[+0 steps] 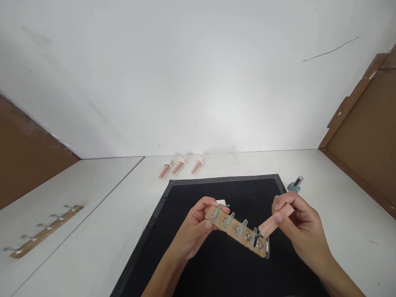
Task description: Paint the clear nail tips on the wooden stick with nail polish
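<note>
My left hand [198, 227] is closed on one end of a cardboard strip [233, 235], which slants down to the right. Several false nail tips [228, 220] stand up from round clear mounts along it, mostly pale blue-green. Toward the right end one nail tip [255, 236] looks dark. My right hand [301, 222] pinches the pink cap of a nail polish brush [274, 222]; its dark bristles are at that dark nail tip and seem to touch it. Partly behind my left fingers lies a white bottle [220, 202] with a teal neck.
A black mat [198, 187] with a grey border lies under both hands. Three pink-capped polish bottles [180, 163] lie behind it. A teal bottle with a dark cap [294, 185] is at right. Another strip of nail tips [48, 233] is at left. Brown cardboard walls [361, 119] flank the table.
</note>
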### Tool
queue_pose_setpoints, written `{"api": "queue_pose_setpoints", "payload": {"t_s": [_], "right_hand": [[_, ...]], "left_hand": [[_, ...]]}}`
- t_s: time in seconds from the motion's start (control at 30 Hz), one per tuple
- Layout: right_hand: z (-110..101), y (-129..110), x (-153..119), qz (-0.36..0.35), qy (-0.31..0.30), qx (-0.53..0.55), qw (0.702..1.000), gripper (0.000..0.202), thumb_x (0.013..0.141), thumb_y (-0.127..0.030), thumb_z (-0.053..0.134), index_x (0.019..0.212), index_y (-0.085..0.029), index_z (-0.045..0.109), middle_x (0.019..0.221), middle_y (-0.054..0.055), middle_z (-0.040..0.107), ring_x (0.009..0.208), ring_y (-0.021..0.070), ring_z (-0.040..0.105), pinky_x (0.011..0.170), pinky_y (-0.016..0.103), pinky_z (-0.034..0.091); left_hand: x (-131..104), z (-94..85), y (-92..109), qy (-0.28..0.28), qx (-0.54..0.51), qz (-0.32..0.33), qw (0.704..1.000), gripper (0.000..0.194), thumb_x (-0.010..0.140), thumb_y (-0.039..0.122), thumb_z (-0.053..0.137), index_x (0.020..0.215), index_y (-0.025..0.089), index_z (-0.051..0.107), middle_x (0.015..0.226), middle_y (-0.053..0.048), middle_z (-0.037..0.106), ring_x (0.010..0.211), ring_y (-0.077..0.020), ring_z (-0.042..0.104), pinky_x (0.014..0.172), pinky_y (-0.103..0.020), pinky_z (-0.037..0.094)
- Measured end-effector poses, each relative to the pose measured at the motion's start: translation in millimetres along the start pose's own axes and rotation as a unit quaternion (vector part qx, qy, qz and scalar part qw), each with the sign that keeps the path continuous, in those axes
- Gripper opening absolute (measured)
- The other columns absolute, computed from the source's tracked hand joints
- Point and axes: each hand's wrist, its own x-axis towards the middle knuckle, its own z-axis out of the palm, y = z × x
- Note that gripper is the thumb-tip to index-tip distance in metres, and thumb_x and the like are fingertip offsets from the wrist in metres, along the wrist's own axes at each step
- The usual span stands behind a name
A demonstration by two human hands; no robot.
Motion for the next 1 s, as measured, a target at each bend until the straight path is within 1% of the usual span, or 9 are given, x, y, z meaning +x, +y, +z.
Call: {"api": "queue_pose_setpoints", "payload": {"t_s": [0.1,0.3,0.4,0.47,0.6,0.7,0.87,0.93,1.0], "right_hand": [[-0.1,-1.4,-0.1,-0.013,0.019,-0.027,0.999,0.016,0.079,-0.027,0.065,0.067,-0.023,0.055,0.051,-0.004,0.052,0.046,0.0123,0.043,0.043,0.022,0.039],[-1.9,0.5,-1.2,0.027,0.059,-0.014,0.998,0.013,0.079,-0.025,0.066,0.069,-0.024,0.057,0.057,-0.004,0.053,0.051,0.0125,0.049,0.048,0.021,0.044],[-2.8,-0.2,-0.4,0.034,0.055,0.019,0.998,0.015,0.080,-0.027,0.065,0.068,-0.024,0.057,0.056,-0.004,0.053,0.051,0.0118,0.049,0.050,0.020,0.046],[-2.0,-0.7,-0.7,0.035,0.039,0.040,0.998,0.016,0.080,-0.026,0.065,0.067,-0.024,0.056,0.051,-0.005,0.052,0.048,0.0117,0.047,0.048,0.020,0.045],[1.5,-1.3,-2.3,0.040,0.011,0.013,0.999,0.019,0.077,-0.025,0.066,0.063,-0.022,0.053,0.049,-0.004,0.054,0.041,0.0111,0.044,0.040,0.021,0.041],[2.1,-1.8,-2.0,0.034,0.030,-0.028,0.999,0.018,0.075,-0.025,0.067,0.063,-0.022,0.054,0.053,-0.003,0.058,0.042,0.0118,0.047,0.040,0.022,0.043],[-2.1,-2.2,-0.7,0.030,0.079,-0.048,0.995,0.017,0.077,-0.023,0.065,0.064,-0.023,0.054,0.049,-0.004,0.057,0.046,0.0134,0.054,0.048,0.022,0.048],[-3.0,-2.0,-1.3,0.026,0.074,-0.034,0.996,0.016,0.078,-0.023,0.065,0.065,-0.024,0.054,0.049,-0.005,0.056,0.046,0.0132,0.053,0.048,0.023,0.048],[-2.5,-1.4,-2.3,0.014,0.051,-0.019,0.998,0.017,0.078,-0.025,0.065,0.066,-0.024,0.054,0.049,-0.005,0.056,0.044,0.0126,0.049,0.044,0.023,0.045]], "left_hand": [[-0.4,-0.4,0.1,0.002,0.002,-0.001,1.000,0.021,0.067,0.027,0.076,0.087,0.024,0.068,0.087,0.000,0.075,0.075,-0.0146,0.068,0.065,-0.023,0.054],[-1.1,-0.7,1.0,-0.012,-0.004,0.002,1.000,0.021,0.068,0.026,0.076,0.087,0.024,0.069,0.087,0.001,0.076,0.076,-0.0126,0.068,0.066,-0.020,0.054],[-0.9,-0.2,1.4,-0.019,-0.010,0.006,1.000,0.021,0.069,0.025,0.075,0.089,0.023,0.069,0.088,0.001,0.076,0.076,-0.0112,0.068,0.066,-0.018,0.054],[-0.2,0.5,1.6,-0.024,-0.013,0.007,1.000,0.021,0.070,0.024,0.075,0.089,0.023,0.069,0.089,0.001,0.076,0.077,-0.0109,0.068,0.066,-0.017,0.054],[1.6,1.8,1.3,-0.034,-0.010,0.007,0.999,0.021,0.070,0.024,0.075,0.090,0.023,0.069,0.089,0.002,0.077,0.077,-0.0103,0.068,0.066,-0.017,0.054],[2.4,1.2,0.7,-0.037,-0.006,0.011,0.999,0.020,0.070,0.024,0.075,0.089,0.023,0.070,0.089,0.002,0.077,0.077,-0.0101,0.068,0.066,-0.017,0.054],[1.5,-1.3,0.3,-0.039,-0.002,0.009,0.999,0.021,0.070,0.024,0.075,0.090,0.024,0.070,0.090,0.002,0.077,0.078,-0.0105,0.068,0.067,-0.018,0.054],[1.4,-1.7,0.5,-0.040,-0.001,0.007,0.999,0.021,0.070,0.024,0.075,0.090,0.024,0.070,0.090,0.002,0.076,0.078,-0.0103,0.068,0.067,-0.017,0.054],[1.6,-1.6,0.9,-0.039,0.001,0.006,0.999,0.021,0.070,0.025,0.075,0.090,0.024,0.070,0.090,0.002,0.076,0.078,-0.0102,0.068,0.067,-0.017,0.053]]}}
